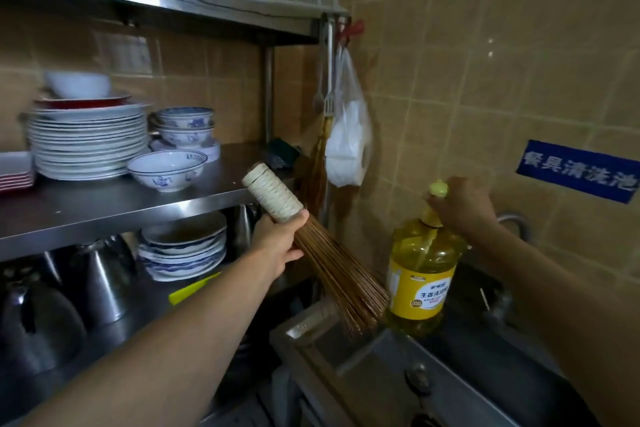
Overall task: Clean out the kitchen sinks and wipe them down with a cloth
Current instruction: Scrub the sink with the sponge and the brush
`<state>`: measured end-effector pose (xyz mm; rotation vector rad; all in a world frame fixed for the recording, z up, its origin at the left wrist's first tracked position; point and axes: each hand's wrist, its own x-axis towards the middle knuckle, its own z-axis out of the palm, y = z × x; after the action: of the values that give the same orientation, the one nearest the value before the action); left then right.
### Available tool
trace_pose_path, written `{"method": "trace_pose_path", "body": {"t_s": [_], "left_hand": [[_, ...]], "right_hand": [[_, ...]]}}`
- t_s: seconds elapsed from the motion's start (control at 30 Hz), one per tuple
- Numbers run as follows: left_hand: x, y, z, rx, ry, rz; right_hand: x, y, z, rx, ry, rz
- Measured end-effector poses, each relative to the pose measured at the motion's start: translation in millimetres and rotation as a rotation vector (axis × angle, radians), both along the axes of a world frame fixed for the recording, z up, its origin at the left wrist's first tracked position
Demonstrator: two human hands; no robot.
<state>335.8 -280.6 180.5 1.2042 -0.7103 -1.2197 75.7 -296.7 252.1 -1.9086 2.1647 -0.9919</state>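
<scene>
My left hand grips a bamboo pot brush just below its string-wound handle, the bristles pointing down-right over the sink's corner. My right hand rests on the pump top of a large yellow detergent bottle, fingers closed around the pump head. The bottle stands upright on the back ledge of the steel sink, touching the brush bristles. A tap curves behind my right wrist. No cloth is in view.
A steel shelf rack at left holds stacked white plates, blue-patterned bowls and, lower down, more dishes and steel pots. A white plastic bag and utensils hang from the rack post. Tiled wall with a blue sign at right.
</scene>
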Motion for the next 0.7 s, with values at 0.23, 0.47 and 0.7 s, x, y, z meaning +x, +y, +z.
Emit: {"method": "trace_pose_path", "body": {"t_s": [0.23, 0.47, 0.7], "left_hand": [[48.8, -57.3, 12.5, 0.009, -0.042, 0.129], [92.3, -115.0, 23.2, 0.024, -0.049, 0.197], [128.0, -186.0, 30.0, 0.057, -0.047, 0.168]], "right_hand": [[49.2, -73.5, 9.4, -0.047, 0.014, 0.150], [89.6, -134.5, 28.7, -0.110, -0.058, 0.317], [120.6, -190.3, 40.9, -0.103, -0.028, 0.288]]}}
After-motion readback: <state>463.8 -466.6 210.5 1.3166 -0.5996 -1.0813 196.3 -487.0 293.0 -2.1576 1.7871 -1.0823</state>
